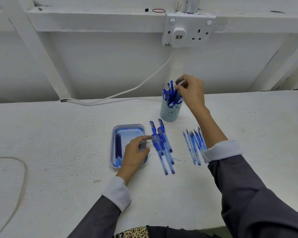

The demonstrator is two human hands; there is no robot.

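The right arm stretches far forward and the right hand [191, 90] hangs palm down, fingers curled, thumb and forefinger tips close together; whether they pinch anything cannot be told. The left hand [136, 154] sits nearer, palm down, forefinger stretched forward, the other fingers loosely bent, the left forearm angled inward.
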